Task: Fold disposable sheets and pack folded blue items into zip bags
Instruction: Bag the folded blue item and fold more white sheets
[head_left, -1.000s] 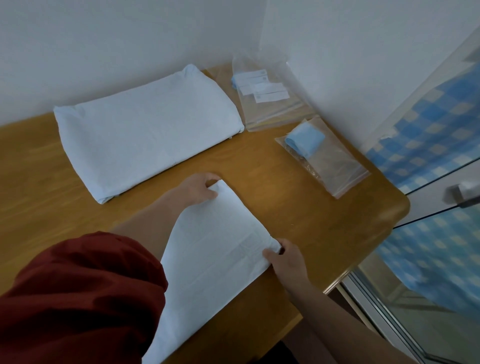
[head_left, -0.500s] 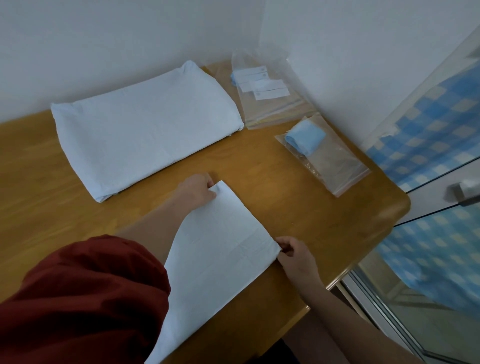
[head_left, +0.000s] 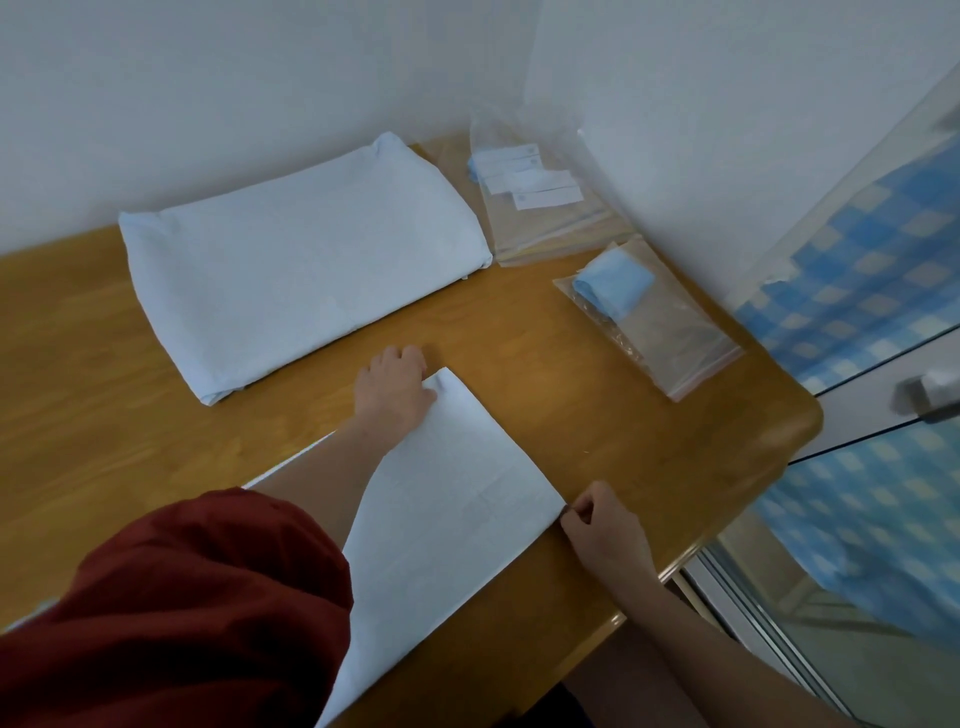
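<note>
Left hand (head_left: 397, 387) pinches the sheet (head_left: 447, 499) at its 12 o'clock corner, right hand (head_left: 597, 525) at 3 o'clock; it lies flat on the table (head_left: 597, 395). Tug unevenly and I'd guess the fold goes crooked.

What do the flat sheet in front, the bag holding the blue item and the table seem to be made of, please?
The sheet looks like thin non-woven fabric or paper, matte white, lying flat with crisp edges. The table looks like wood or veneer, smooth finish, with grain streaks. The bag is clear glossy plastic film: the table shows through and it wrinkles.
</note>
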